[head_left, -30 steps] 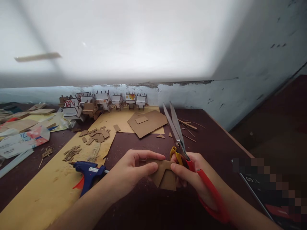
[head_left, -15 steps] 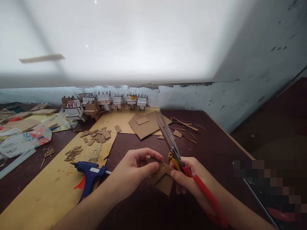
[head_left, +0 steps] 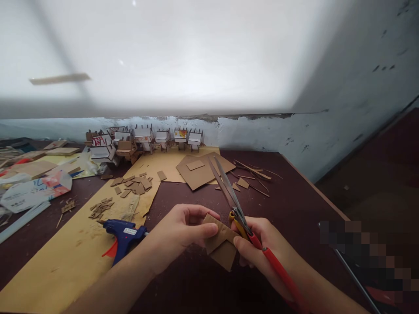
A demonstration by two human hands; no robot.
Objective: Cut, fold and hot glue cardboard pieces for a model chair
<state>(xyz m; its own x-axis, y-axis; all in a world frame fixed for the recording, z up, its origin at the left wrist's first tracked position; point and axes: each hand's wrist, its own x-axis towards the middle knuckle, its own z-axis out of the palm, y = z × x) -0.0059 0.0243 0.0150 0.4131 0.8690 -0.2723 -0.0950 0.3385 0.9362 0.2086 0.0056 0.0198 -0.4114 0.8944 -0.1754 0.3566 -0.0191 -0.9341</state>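
My left hand (head_left: 186,231) is closed, pinching a brown cardboard piece (head_left: 222,250) between thumb and fingers. The piece looks like two overlapping layers, the upper one angled across the lower. My right hand (head_left: 258,244) is closed too: its thumb presses the cardboard's right edge, and it also carries scissors (head_left: 240,216) with red and yellow handles. The scissor blades point up and away, slightly apart, with no cardboard between them. Several right-hand fingers are hidden behind the cardboard and the handles.
A blue glue gun (head_left: 122,235) lies left of my left forearm on yellow paper (head_left: 59,261). Small cardboard pieces (head_left: 134,185) are scattered beyond it. Larger cardboard sheets (head_left: 199,176) and thin strips (head_left: 255,170) lie farther back. Small cardboard models (head_left: 143,135) line the wall.
The cardboard has turned slightly in my fingers, and more of its upper layer shows. The scissors have shifted a little. Both hands keep their holds.
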